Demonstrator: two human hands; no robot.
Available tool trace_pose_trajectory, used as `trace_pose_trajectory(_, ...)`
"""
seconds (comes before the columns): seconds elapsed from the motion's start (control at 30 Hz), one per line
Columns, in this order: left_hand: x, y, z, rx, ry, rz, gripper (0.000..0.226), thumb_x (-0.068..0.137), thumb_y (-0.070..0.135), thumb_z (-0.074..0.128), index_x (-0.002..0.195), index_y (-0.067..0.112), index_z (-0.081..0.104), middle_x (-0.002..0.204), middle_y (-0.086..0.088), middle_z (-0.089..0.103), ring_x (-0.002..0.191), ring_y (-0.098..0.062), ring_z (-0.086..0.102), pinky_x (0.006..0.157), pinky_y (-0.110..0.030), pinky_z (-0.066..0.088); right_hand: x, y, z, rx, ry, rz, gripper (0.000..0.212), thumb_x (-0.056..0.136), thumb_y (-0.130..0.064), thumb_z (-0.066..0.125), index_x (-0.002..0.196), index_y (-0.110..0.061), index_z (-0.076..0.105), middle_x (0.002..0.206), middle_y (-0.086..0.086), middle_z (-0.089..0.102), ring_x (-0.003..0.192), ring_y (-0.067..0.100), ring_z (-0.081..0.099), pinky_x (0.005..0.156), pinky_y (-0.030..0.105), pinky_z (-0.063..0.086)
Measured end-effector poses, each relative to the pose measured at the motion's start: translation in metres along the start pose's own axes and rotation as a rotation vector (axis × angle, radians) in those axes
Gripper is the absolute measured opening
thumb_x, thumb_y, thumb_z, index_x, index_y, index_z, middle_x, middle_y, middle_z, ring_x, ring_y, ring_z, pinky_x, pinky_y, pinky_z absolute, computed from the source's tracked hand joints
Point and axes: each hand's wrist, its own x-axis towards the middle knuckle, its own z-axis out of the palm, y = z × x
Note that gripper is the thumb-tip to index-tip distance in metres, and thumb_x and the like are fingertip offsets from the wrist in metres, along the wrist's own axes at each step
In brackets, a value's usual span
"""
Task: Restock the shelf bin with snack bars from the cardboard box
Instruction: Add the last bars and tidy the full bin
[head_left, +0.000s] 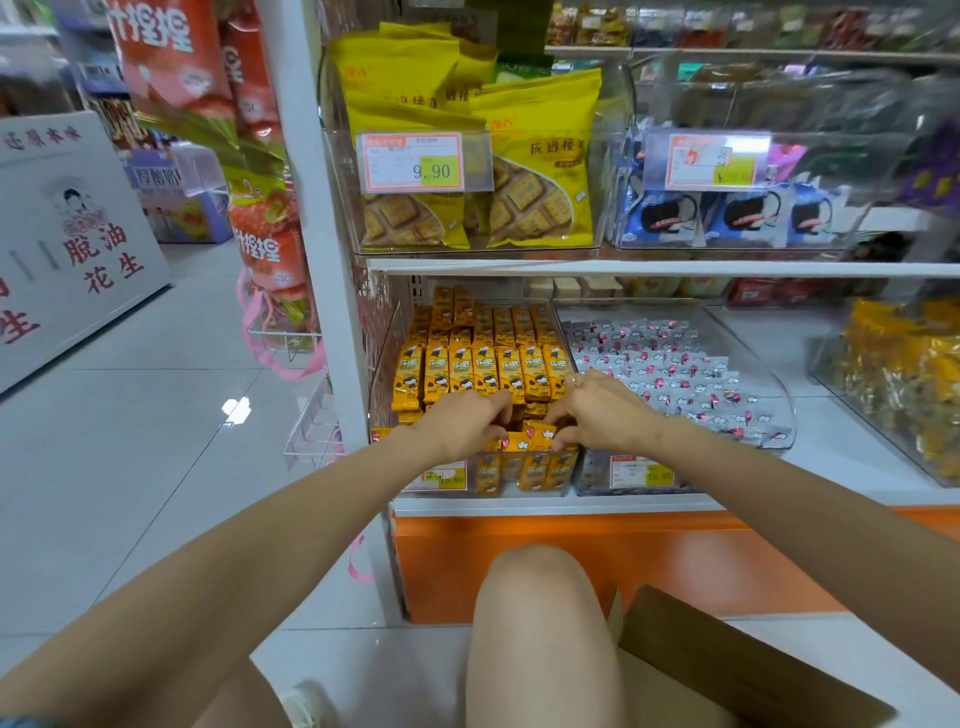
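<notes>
From the head camera, the person crouches in front of the lower shelf (550, 505), one bare knee (540, 613) up in the middle, both arms stretched forward.

The two hands meet at the front of the clear bin (387, 353) on the shelf's left end. The left hand (462, 423) has its fingers curled down over a small bunch of orange bars (525, 440). The right hand (597, 410) comes in from the other side, fingertips (560, 442) pinching the same bunch, with a ring showing on one finger. The bunch sits just above the bin's front wall, touching the bars already there.

Behind the hands the bin holds neat upright rows of the same orange bars, stacked back towards the shelf's rear panel. A price tag (441, 478) hangs on the bin's front.

The box (737, 670) lies open on the floor at the person's right, beside the knee; what is inside cannot be seen.

Just right of the bin, a second clear bin is filled with white-and-pink sweets (670, 374). On the shelf above stand yellow biscuit bags (540, 171).
</notes>
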Motion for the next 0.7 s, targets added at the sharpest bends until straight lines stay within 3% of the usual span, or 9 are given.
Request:
trace_pose_trajectory(0.07, 0.003, 0.006, 0.002, 0.007, -0.023, 0.013, 0.027, 0.096, 0.027, 0.050, 0.116, 0.011, 0.048, 0.098, -0.011, 0.065, 0.088, -0.026, 0.058, 0.066, -0.031, 0.038, 0.000, 0.001, 0.002, -0.068, 0.025, -0.023, 0.037, 0.080, -0.050, 0.064, 0.108, -0.027, 0.068, 0.089, -0.001, 0.046, 0.103, 0.019, 0.044, 0.079, 0.028, 0.029)
trace_pose_trajectory(0.17, 0.009, 0.013, 0.007, -0.005, -0.061, 0.003, 0.021, 0.097, 0.024, 0.046, 0.112, 0.009, 0.047, 0.095, -0.013, 0.064, 0.086, -0.028, 0.058, 0.065, -0.031, 0.037, -0.001, 0.005, 0.003, -0.067, 0.030, -0.024, 0.032, 0.080, -0.049, 0.064, 0.096, -0.023, 0.072, 0.085, -0.001, 0.057, 0.105, 0.017, 0.045, 0.085, 0.030, 0.029)
trace_pose_trajectory(0.33, 0.013, 0.016, 0.003, -0.057, -0.106, -0.058, 0.016, 0.100, 0.017, 0.038, 0.113, 0.007, 0.041, 0.085, -0.011, 0.055, 0.075, -0.025, 0.048, 0.064, -0.034, 0.037, -0.007, 0.009, 0.005, -0.052, 0.053, -0.018, 0.020, 0.090, -0.036, 0.059, 0.101, -0.023, 0.070, 0.092, 0.002, 0.062, 0.109, 0.019, 0.048, 0.091, 0.029, 0.028)
trace_pose_trajectory(0.5, 0.012, 0.016, 0.003, -0.083, -0.094, -0.073, 0.012, 0.100, 0.014, 0.037, 0.110, 0.008, 0.040, 0.081, -0.010, 0.053, 0.072, -0.025, 0.048, 0.061, -0.034, 0.036, -0.008, 0.009, -0.002, -0.094, 0.061, -0.045, 0.018, 0.094, -0.030, 0.053, 0.102, -0.022, 0.067, 0.088, -0.001, 0.058, 0.092, 0.013, 0.044, 0.071, 0.022, 0.015)
trace_pose_trajectory(0.7, 0.008, 0.016, 0.004, -0.108, -0.090, -0.040, 0.016, 0.100, 0.020, 0.040, 0.111, 0.009, 0.044, 0.085, -0.008, 0.058, 0.072, -0.022, 0.048, 0.061, -0.032, 0.035, -0.007, 0.009, 0.003, -0.069, 0.034, -0.029, 0.018, 0.092, -0.032, 0.055, 0.101, -0.023, 0.068, 0.082, -0.005, 0.049, 0.095, 0.014, 0.046, 0.077, 0.023, 0.022)
